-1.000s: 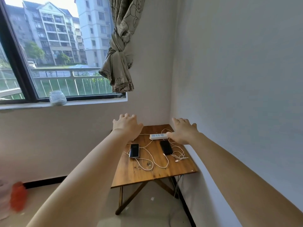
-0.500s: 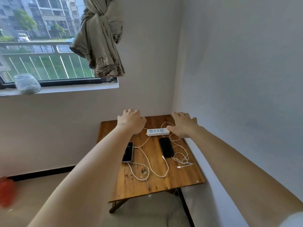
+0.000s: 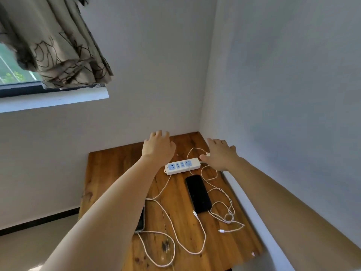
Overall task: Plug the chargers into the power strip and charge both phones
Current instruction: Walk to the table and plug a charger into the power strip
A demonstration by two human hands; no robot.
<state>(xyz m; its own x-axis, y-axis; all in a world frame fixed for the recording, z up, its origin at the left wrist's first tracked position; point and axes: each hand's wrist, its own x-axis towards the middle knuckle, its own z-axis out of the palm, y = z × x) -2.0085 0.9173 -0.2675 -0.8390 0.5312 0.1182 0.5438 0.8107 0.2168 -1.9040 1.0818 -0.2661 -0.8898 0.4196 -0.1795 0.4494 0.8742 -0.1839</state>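
A white power strip (image 3: 182,166) with blue sockets lies near the back of a wooden table (image 3: 109,163). A black phone (image 3: 198,193) lies face up in front of it. A second phone (image 3: 141,222) shows only its edge under my left forearm. White charging cables (image 3: 172,218) loop loosely across the table; none sits in a socket. My left hand (image 3: 158,147) hovers open, just left of and behind the strip. My right hand (image 3: 220,154) is spread open at the strip's right end, with a small white plug (image 3: 207,154) beside its thumb.
The table stands in a room corner, with white walls (image 3: 283,94) right behind it and along its right edge. A patterned curtain (image 3: 52,45) hangs over a window sill (image 3: 54,99) at upper left. Bare floor (image 3: 39,237) lies to the left.
The view has tilted down and come closer to the table. Both hands have stayed open over the back of the table, near the power strip.
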